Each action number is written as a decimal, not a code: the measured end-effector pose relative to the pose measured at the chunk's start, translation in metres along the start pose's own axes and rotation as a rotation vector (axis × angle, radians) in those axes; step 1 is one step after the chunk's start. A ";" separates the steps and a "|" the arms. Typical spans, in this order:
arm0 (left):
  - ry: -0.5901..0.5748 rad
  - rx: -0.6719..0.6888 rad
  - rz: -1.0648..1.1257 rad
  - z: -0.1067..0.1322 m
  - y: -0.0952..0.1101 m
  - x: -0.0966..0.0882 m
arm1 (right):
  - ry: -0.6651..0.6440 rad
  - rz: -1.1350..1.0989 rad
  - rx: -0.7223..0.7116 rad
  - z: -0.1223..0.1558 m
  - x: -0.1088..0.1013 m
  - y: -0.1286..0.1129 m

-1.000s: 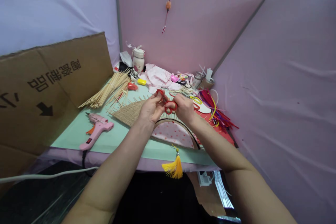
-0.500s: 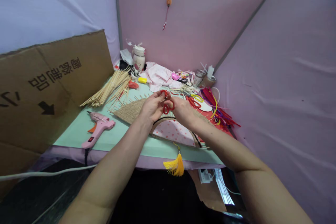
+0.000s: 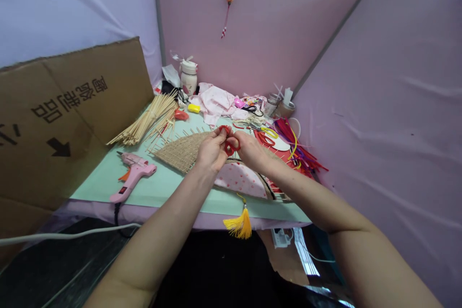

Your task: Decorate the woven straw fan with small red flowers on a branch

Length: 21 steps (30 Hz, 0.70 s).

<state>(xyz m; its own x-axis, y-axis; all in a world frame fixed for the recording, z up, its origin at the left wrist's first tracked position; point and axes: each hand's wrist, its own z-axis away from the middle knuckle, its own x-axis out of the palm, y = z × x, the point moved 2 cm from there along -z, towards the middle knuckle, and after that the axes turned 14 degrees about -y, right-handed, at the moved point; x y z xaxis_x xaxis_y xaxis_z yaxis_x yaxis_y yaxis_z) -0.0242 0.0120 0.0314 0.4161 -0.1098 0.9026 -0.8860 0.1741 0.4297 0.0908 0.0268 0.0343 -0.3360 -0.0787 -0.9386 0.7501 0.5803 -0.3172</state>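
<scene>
Close together above the middle of the table, both my hands grip a red pipe cleaner (image 3: 230,148) bent into loops. My left hand (image 3: 212,149) pinches its upper loop, while my right hand (image 3: 249,149) has its fingers closed at the lower loop; the fingertips partly hide it. Beneath them lies a fan-shaped woven piece (image 3: 182,150) of tan cord, with thin sticks poking out along its far edge. Its near part carries pink dotted cloth (image 3: 240,180) with a dark border. A yellow tassel (image 3: 240,224) hangs over the table's front edge.
A pink glue gun (image 3: 133,178) lies at the left, beside a bundle of wooden sticks (image 3: 144,120) and a cardboard sheet (image 3: 83,115). Pipe cleaners (image 3: 306,154) and yellow-handled scissors (image 3: 270,132) are at the right. A white bottle (image 3: 188,77) stands behind.
The view has shifted slightly. My hands stay close together on the red pipe cleaner, with only a small change in how the left forearm is placed.
</scene>
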 end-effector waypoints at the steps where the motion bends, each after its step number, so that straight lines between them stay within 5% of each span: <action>1: 0.001 -0.009 0.016 -0.001 0.000 -0.001 | -0.005 0.006 -0.002 0.000 0.000 0.001; 6: 0.021 -0.027 0.065 -0.006 -0.002 -0.007 | -0.039 0.056 -0.025 -0.001 0.004 0.006; 14: 0.067 -0.023 0.010 -0.009 -0.003 -0.012 | 0.093 0.244 -0.235 -0.009 0.018 0.025; 21: 0.109 -0.085 0.027 -0.015 0.001 -0.019 | -0.069 0.146 -0.179 -0.016 0.015 0.024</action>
<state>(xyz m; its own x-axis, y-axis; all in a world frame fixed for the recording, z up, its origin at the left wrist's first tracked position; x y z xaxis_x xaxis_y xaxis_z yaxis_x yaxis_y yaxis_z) -0.0300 0.0288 0.0150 0.4165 0.0026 0.9091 -0.8784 0.2588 0.4017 0.0952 0.0524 0.0149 -0.1875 -0.0350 -0.9816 0.6729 0.7235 -0.1543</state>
